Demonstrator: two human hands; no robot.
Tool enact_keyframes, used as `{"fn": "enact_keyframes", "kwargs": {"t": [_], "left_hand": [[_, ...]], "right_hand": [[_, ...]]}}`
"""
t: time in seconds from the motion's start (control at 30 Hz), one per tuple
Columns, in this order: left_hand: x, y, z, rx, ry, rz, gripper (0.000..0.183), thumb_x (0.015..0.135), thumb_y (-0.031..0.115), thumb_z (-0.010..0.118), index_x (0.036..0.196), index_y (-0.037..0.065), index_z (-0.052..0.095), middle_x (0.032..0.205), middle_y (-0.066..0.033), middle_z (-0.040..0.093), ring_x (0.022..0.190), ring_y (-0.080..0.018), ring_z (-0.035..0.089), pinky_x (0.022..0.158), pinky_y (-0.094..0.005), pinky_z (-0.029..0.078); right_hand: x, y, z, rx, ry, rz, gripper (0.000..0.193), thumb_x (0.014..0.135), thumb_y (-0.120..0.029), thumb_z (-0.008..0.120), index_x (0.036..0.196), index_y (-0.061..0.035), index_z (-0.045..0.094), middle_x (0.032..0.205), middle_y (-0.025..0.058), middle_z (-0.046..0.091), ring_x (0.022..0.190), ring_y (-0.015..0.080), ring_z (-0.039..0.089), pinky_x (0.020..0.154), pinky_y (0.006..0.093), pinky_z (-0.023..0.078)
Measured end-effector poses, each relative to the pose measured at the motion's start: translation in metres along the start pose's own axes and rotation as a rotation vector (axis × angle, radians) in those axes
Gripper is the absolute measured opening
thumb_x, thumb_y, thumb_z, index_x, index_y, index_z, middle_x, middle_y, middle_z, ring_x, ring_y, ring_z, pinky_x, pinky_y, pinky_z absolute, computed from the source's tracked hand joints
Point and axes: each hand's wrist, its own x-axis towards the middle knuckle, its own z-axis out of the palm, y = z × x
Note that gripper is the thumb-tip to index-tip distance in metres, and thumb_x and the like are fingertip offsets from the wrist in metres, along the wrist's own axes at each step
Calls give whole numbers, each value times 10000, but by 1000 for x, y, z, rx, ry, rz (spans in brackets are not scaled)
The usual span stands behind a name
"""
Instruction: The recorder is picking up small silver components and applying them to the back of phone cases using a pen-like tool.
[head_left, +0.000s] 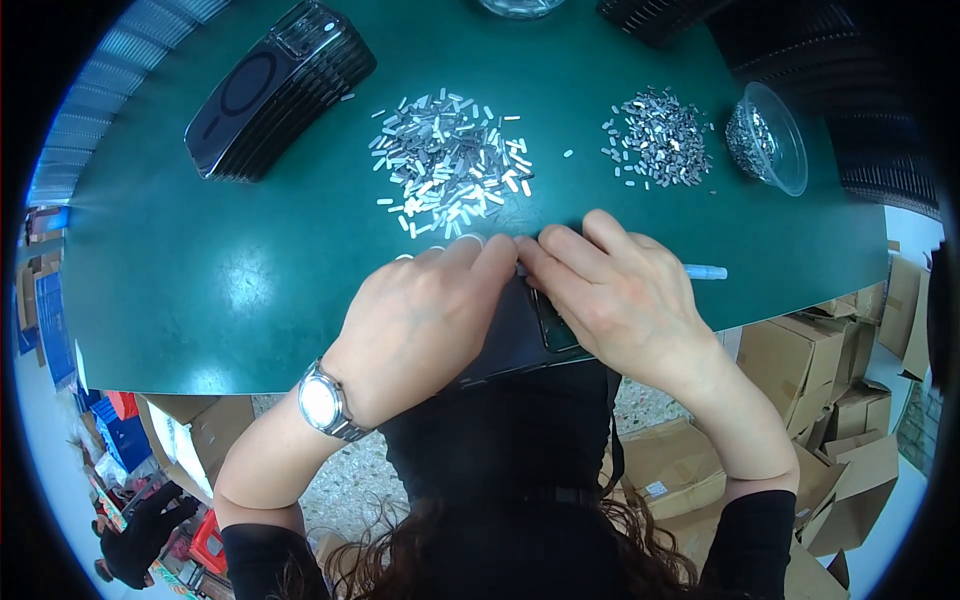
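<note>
My left hand (pixel 420 310) and my right hand (pixel 625 290) meet at the fingertips near the table's front edge, both closed in a pinch. What they pinch is too small and too covered to make out. Beneath them lies a dark phone case (pixel 505 338), partly hidden by the fingers. From behind my right hand a light-blue stick (pixel 706 272), pen-like, sticks out to the right; whether the hand grips it or it lies on the table does not show. Just beyond my left fingers spreads a pile of small silvery oblong pieces (pixel 445 160).
A stack of dark phone cases (pixel 270 95) stands at the far left of the green table (pixel 210 290). Smaller metal pieces (pixel 662 138) are heaped at the right, beside a clear plastic bowl (pixel 768 140) of similar parts. Cardboard boxes (pixel 790 365) crowd the floor at right.
</note>
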Motion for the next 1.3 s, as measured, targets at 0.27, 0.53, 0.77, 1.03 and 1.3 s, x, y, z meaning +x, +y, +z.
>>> {"fn": "enact_keyframes", "kwargs": {"t": [0.27,0.53,0.77,1.03,1.3], "left_hand": [[0,5,-1,28,1,-56,109,1037,172,644,1048,91,572,779,-115,622,685,-383,663,581,-492,518],[-9,9,-9,23,3,7,81,1025,186,674,1082,133,653,781,-92,616,700,-339,671,597,-471,523],[-9,5,-9,-49,21,-37,79,1033,188,658,1038,109,660,802,-108,619,753,-342,671,642,-465,527],[10,-4,-18,-229,-123,-85,128,1055,181,612,1053,57,644,885,-160,664,829,-397,667,739,-485,521],[9,-4,-18,-281,-128,-112,116,1033,144,612,1023,30,627,908,-186,677,853,-424,658,746,-495,513]], "right_hand": [[3,-7,-2,89,25,125,237,882,-139,764,1105,-58,752,972,19,623,879,207,635,632,349,553],[24,61,-18,256,127,362,204,944,-80,736,1125,2,780,950,113,678,871,246,682,802,325,525],[39,58,-8,135,45,316,169,953,-117,708,1091,-46,778,994,124,710,955,336,694,837,437,542],[50,61,-20,85,-105,288,177,921,-145,636,1012,-9,702,1012,181,699,1027,405,672,901,521,526],[14,4,-15,347,21,55,183,779,-25,743,910,-42,617,916,86,572,873,289,615,688,416,534]]}}
